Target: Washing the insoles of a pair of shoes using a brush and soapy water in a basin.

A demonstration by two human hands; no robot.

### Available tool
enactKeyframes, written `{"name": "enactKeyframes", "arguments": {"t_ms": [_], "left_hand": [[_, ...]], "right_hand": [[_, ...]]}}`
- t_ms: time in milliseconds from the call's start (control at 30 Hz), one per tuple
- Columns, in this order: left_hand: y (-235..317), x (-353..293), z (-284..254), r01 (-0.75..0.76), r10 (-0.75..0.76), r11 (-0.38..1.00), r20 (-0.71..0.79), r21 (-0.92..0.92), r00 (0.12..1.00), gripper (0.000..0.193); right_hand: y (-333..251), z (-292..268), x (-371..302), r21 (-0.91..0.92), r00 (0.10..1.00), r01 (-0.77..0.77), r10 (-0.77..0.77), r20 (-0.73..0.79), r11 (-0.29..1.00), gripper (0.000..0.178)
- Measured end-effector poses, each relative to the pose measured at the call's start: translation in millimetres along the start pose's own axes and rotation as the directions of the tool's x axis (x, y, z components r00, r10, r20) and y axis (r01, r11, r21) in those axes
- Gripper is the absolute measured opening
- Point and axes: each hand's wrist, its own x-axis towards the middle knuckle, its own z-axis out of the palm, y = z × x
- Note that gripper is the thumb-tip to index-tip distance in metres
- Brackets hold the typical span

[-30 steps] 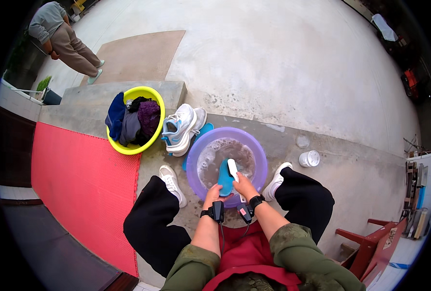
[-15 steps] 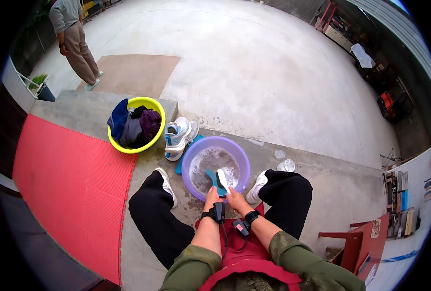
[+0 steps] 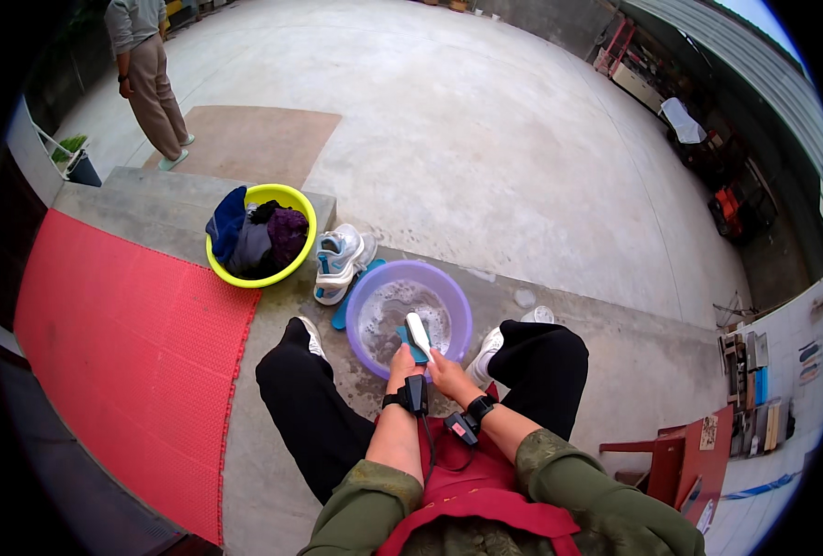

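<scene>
Over the near side of a purple basin (image 3: 355,310) of foamy, greyish water, my two hands work close together. My left hand (image 3: 401,365) is closed on a blue slipper (image 3: 403,336), partly hidden by the brush and my fingers. A white-backed scrub brush (image 3: 418,332) is in the grip of my right hand (image 3: 446,376), lying against the slipper; its bristles are out of sight. Another blue slipper (image 3: 340,317) lies left of the basin, beside a pair of white sneakers (image 3: 337,258).
A yellow basin (image 3: 306,211) of dark clothes stands beyond the sneakers at left. Red matting (image 3: 133,361) covers the floor on the left. A white cup (image 3: 543,315) sits near my right foot, and a red wooden table (image 3: 698,463) at lower right. Another person (image 3: 147,83) stands far left.
My right hand has slid the brush slightly left and away from me over the slipper. The slipper now shows less behind it. The whole view has shifted a little.
</scene>
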Motion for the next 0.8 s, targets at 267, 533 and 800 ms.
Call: {"name": "enactKeyframes", "arguments": {"t_ms": [267, 533, 800], "left_hand": [[-3.2, 1.6, -2.4, 0.056, -0.057, 0.997, -0.003, -0.059, 0.998, 0.034], [1.4, -3.9, 3.8, 0.042, -0.037, 0.997, -0.076, 0.061, 0.996, 0.038], [-10.0, -1.0, 24.4, 0.028, -0.026, 0.999, 0.052, -0.039, 0.998, 0.034]], "right_hand": [[23.7, -12.5, -15.9, -0.143, 0.999, -0.024, 0.027, 0.019, 0.989, 0.037], [18.9, -9.2, -51.4, 0.063, 0.992, 0.080, -0.086, 0.090, 0.995, 0.037], [27.4, -13.3, 4.3, -0.113, 0.998, -0.022, 0.014, -0.067, 0.993, 0.036]]}}
